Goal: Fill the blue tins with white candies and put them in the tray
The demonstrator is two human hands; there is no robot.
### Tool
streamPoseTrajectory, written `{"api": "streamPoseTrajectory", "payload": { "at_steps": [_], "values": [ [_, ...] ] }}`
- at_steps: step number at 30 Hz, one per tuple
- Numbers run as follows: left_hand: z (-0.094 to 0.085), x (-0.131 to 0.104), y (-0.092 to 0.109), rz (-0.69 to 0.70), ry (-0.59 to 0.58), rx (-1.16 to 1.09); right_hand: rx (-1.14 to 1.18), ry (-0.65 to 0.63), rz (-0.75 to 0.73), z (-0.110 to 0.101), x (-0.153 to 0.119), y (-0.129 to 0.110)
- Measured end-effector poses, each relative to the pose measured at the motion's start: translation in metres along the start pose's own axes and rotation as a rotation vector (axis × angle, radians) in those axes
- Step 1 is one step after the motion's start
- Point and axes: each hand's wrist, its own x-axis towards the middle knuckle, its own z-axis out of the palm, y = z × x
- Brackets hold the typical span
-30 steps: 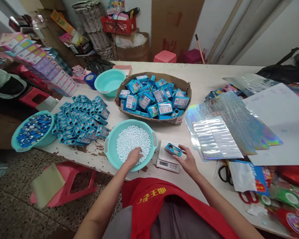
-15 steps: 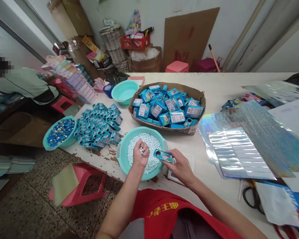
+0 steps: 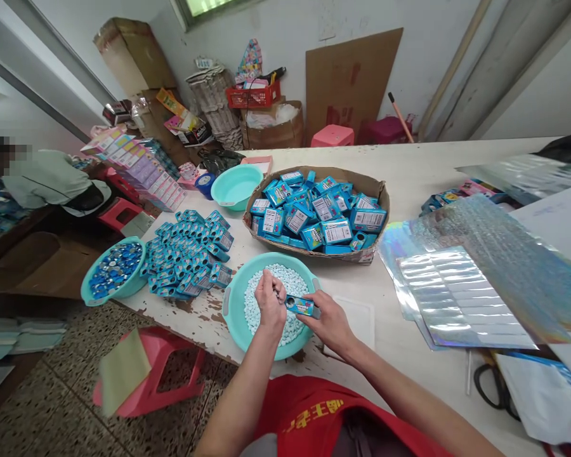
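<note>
Over a turquoise basin of small white candies, my left hand is closed around a few of the candies, mostly hidden by its fingers. It meets the left end of a small blue box. That box lies in the grip of my right hand, fingers and thumb along its sides. A dark round hole shows on the box near my left hand.
Behind the basin stands a cardboard tray heaped with blue boxes. Stacked blue boxes and a basin of blue and silver pieces are to the left. Shiny sheets and scissors lie right. A person sits far left.
My left hand has turned and its fingers have moved against the box end. My right hand has brought the blue box slightly left, over the basin. The camera view has tilted up a little.
</note>
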Motion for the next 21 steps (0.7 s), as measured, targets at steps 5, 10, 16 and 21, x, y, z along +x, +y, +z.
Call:
{"api": "streamPoseTrajectory", "payload": {
  "at_steps": [5, 10, 16, 21],
  "values": [
    [-0.039, 0.029, -0.007, 0.087, -0.026, 0.465, 0.173, 0.05, -0.013, -0.034, -0.013, 0.007],
    [-0.045, 0.064, -0.013, 0.355, -0.188, 1.302, 0.134, 0.185, 0.149, -0.069, -0.045, 0.04],
    [0.067, 0.108, -0.031, 0.37, -0.352, 1.527, 0.055, 0.313, 0.168, -0.045, -0.059, 0.096],
    [0.111, 0.142, -0.056, -0.068, -0.201, 1.395, 0.005, 0.32, 0.089, -0.024, -0.069, 0.117]
  ]
}}
